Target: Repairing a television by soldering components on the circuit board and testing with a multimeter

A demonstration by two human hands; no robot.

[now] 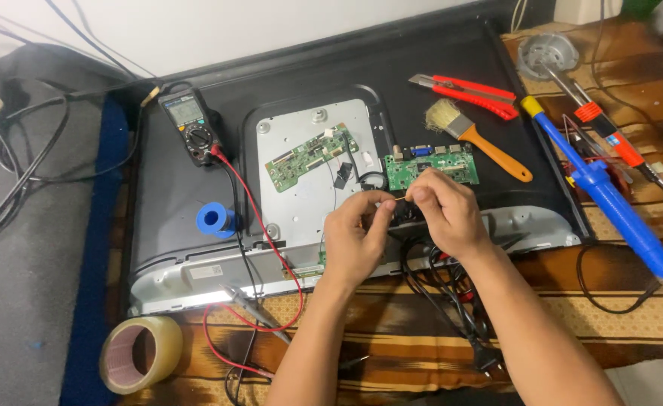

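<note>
The head view looks down on a black flat-panel monitor [196, 195] lying back-up, where the left hand [355, 240] and the right hand [444, 210] meet just below a small green circuit board [431, 167], both pinched shut on a thin black cable [414, 259] that hangs off the panel's lower edge; what sits between the fingertips is too small to tell. A larger green board [309, 158] lies on a grey metal plate [301, 203], with a black multimeter [190, 124], blue solder spool [215, 219], orange-handled brush [474, 135], red utility knife [467, 92], blue desoldering pump [610, 199] and tape roll [140, 353] around.
</note>
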